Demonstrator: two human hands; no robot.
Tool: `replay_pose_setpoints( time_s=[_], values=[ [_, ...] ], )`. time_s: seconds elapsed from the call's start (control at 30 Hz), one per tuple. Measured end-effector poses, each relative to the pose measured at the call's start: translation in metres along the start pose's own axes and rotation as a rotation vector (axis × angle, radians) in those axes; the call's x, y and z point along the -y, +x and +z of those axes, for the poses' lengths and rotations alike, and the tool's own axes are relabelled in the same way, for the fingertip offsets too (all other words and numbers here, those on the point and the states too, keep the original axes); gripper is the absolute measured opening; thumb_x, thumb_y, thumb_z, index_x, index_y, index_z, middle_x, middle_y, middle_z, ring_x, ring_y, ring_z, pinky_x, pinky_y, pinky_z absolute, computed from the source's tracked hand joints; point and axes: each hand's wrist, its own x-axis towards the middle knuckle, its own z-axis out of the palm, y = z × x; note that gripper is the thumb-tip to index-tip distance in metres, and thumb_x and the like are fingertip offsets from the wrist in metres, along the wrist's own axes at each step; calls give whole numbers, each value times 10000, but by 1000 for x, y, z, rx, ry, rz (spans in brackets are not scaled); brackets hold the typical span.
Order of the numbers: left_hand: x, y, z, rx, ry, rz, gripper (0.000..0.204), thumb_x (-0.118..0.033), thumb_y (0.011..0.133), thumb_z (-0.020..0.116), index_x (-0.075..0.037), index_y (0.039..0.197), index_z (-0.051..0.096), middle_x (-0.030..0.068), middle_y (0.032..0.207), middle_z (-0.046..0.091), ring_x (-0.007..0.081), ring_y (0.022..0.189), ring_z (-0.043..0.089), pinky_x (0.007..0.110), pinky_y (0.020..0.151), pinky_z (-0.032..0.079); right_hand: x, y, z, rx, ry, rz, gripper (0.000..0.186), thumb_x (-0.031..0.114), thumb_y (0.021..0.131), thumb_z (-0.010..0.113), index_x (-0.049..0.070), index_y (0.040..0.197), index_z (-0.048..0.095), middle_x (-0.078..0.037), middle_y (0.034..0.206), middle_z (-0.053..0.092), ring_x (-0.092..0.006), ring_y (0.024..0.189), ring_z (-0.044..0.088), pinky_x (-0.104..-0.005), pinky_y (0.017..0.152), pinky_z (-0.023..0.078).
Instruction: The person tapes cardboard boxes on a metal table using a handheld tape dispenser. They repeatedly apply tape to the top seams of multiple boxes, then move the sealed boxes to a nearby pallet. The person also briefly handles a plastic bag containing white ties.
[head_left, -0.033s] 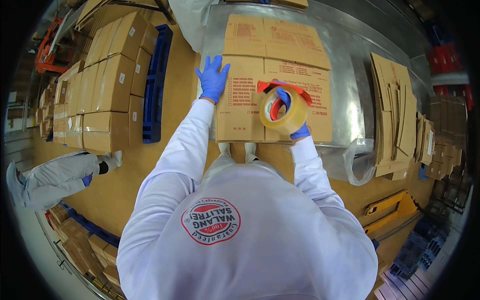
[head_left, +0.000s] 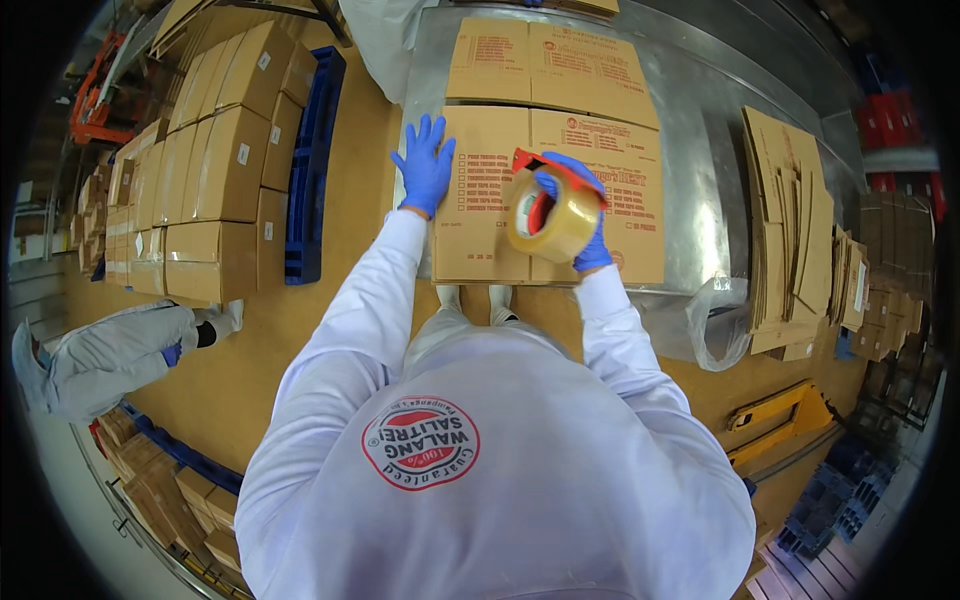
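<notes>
My left hand (head_left: 425,168), in a blue glove, lies with fingers spread on the left edge of a flat brown cardboard carton (head_left: 478,258) with red print. In my gloved right hand (head_left: 592,238) is a red tape dispenser with a wide roll of clear tape (head_left: 562,232). Its red end points to the far left, above the carton's right half. Whether the tape touches the cardboard I cannot tell. Just beyond, another printed cardboard panel (head_left: 590,92) extends over the metal table (head_left: 700,130).
Flattened cartons (head_left: 785,215) lean upright at the table's right. A clear plastic bag (head_left: 722,325) hangs at its near corner. Stacked boxes (head_left: 232,165) stand left beside a blue pallet (head_left: 312,170). At lower left is another person (head_left: 120,350); a yellow pallet jack (head_left: 785,420) is at right.
My right hand has shifted the tape dispenser slightly left and tilted it, and more of the hand's back now shows. My left hand stays on the carton's edge, its fingers slightly moved.
</notes>
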Motion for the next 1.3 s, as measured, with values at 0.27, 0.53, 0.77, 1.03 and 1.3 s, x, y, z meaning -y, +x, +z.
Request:
replay_pose_setpoints(
  time_s=[0.27, 0.53, 0.77, 1.03, 1.3],
  values=[
    [24, -21, 31, 47, -307, -149, 461, -439, 1016, 449, -431, 1473, 391, 94, 1642, 126, 428, 1493, 60, 743, 1072, -38, -94, 63, 74, -54, -346, -180, 370, 20, 706, 815, 58, 1056, 702, -124, 1031, 672, -261, 931, 664, -350, 860, 543],
    [20, -27, 27, 64, -401, -210, 447, -388, 1035, 427, -385, 1481, 399, 104, 1636, 152, 424, 1495, 33, 715, 1087, -68, -47, -35, 70, 153, -330, 55, 439, 179, 627, 896, 80, 1001, 689, -102, 903, 672, -269, 848, 639, -368, 785, 524],
    [5, -13, 17, 82, 368, 417, 685, -58, 869, 490, -337, 1487, 396, -32, 1590, 305, 350, 1501, 128, 756, 1078, -59, -42, -56, 69, 181, -473, 26, 441, 199, 639, 893, 82, 1012, 689, -66, 879, 696, -214, 820, 634, -345, 754, 509],
    [5, -2, 18, 180, 475, 413, 656, -127, 877, 508, -294, 1498, 376, -73, 1552, 371, 350, 1482, 209, 788, 1048, -62, -30, 27, 73, 678, -216, 566, 255, 207, 828, 697, -1, 976, 702, -126, 908, 710, -188, 839, 671, -347, 723, 518],
    [-82, -72, 52, 195, 300, 526, 780, -364, 884, 598, -52, 1521, 271, 162, 1591, 249, 366, 1486, 181, 758, 1068, -15, 30, -18, -25, 136, -200, 132, 255, 211, 820, 735, 15, 974, 680, -80, 859, 681, -173, 793, 644, -324, 691, 518]
  ],
)
